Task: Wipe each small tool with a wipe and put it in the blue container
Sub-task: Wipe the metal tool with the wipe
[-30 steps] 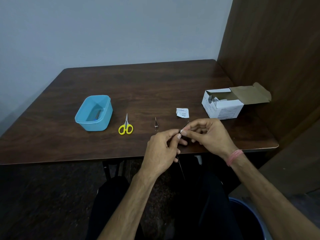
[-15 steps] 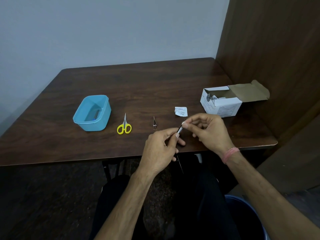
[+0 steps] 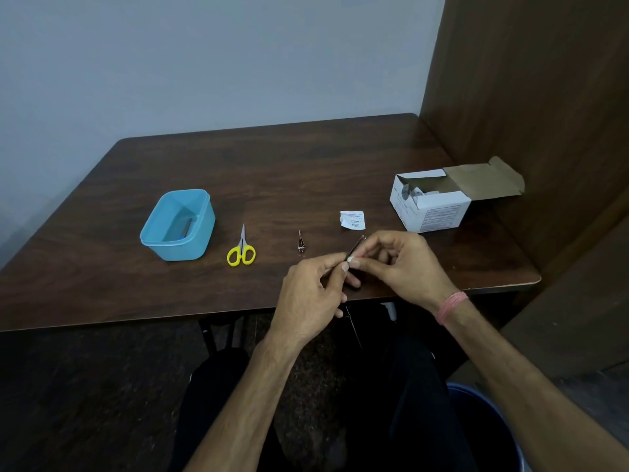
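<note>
My left hand [image 3: 315,294] pinches the lower end of a thin dark metal tool [image 3: 356,246] above the table's front edge. My right hand [image 3: 405,264] pinches a small white wipe [image 3: 351,260] around the tool's shaft, just above my left fingertips. The tool's tip sticks up and to the right. On the table lie yellow-handled scissors [image 3: 241,248] and a small pointed metal tool [image 3: 300,240]. The blue container [image 3: 177,225] stands at the left with something dark inside it.
A torn white wipe sachet [image 3: 353,220] lies behind my hands. An open white cardboard box [image 3: 430,205] of sachets sits at the right by the wooden wall panel. A blue bin [image 3: 483,424] is on the floor by my right leg.
Both hands stayed above the table's front edge. More of the tool's tip now shows beyond my right fingers than a second ago, with the wipe lower on the shaft.
</note>
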{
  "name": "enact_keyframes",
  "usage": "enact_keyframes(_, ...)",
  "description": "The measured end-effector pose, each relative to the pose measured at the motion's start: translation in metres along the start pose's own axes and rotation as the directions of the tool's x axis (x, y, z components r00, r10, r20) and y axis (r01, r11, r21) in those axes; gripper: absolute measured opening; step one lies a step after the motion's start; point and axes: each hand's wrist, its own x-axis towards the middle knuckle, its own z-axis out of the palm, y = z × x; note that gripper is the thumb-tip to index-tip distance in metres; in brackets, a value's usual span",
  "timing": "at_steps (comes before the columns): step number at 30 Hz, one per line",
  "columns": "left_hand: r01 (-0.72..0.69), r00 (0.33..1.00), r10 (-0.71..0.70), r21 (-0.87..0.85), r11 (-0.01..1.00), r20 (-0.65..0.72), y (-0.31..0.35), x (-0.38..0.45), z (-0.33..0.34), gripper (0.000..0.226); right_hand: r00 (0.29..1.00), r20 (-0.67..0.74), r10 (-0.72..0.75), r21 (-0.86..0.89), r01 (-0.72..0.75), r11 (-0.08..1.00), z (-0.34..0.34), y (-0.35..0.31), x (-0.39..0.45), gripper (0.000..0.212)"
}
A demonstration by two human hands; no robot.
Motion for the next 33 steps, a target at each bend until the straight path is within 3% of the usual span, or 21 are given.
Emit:
enact_keyframes(7, -0.003, 1.0, 0.003, -0.027, 1.0, 0.011, -0.001, 0.0, -0.001, 0.029, 0.977, -0.19, 0.095, 0.101, -0.077, 0.992, -0.002, 0.006, 0.009, 0.009)
enact_keyframes(14, 0.007, 1.0, -0.006, -0.032, 0.999, 0.008, -0.003, 0.0, 0.0, 0.029, 0.935, -0.292, 0.203, 0.174, -0.157, 0.972, -0.005, 0.01, 0.012, 0.009)
enact_keyframes(22, 0.016, 1.0, -0.015, -0.073, 0.997, 0.016, 0.001, -0.001, -0.002, 0.019, 0.986, -0.078, 0.148, 0.3, -0.118, 0.947, -0.015, 0.002, 0.012, 0.013)
enact_keyframes(33, 0.036, 0.999, -0.034, -0.101, 0.994, 0.022, 0.004, -0.001, -0.001, 0.019, 0.971, -0.018, 0.24, 0.568, -0.187, 0.801, -0.028, 0.0, 0.009, 0.013)
